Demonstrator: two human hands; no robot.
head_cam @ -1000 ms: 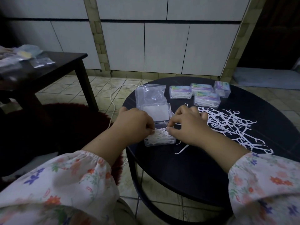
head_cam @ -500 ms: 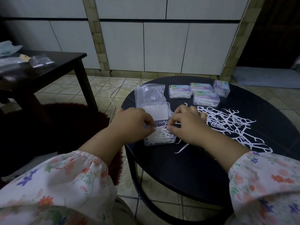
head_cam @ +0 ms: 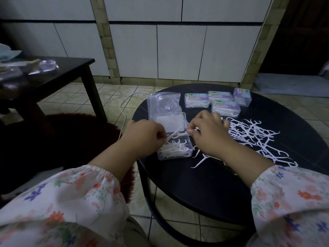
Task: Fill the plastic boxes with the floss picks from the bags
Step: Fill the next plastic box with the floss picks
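Observation:
An open clear plastic box [head_cam: 185, 156] sits near the left edge of the round black table [head_cam: 210, 182], partly filled with white floss picks [head_cam: 175, 150]. Its lid [head_cam: 169, 122] stands open behind. My left hand [head_cam: 144, 138] pinches one end of a floss pick just above the box. My right hand [head_cam: 208, 134] pinches the pick's other end at the box's right rim. A loose pile of floss picks [head_cam: 256, 138] lies spread to the right of my right hand. An empty clear bag [head_cam: 163, 104] lies behind the box.
Several closed, filled boxes [head_cam: 225, 108] stand at the table's far side. A dark side table [head_cam: 53, 77] with plastic bags [head_cam: 44, 66] stands to the left. A white cable [head_cam: 124, 107] runs over the tiled floor, next to a dark red rug [head_cam: 71, 139].
Both hands have lifted slightly off the picks in the box and now hold a single pick stretched between them above the box.

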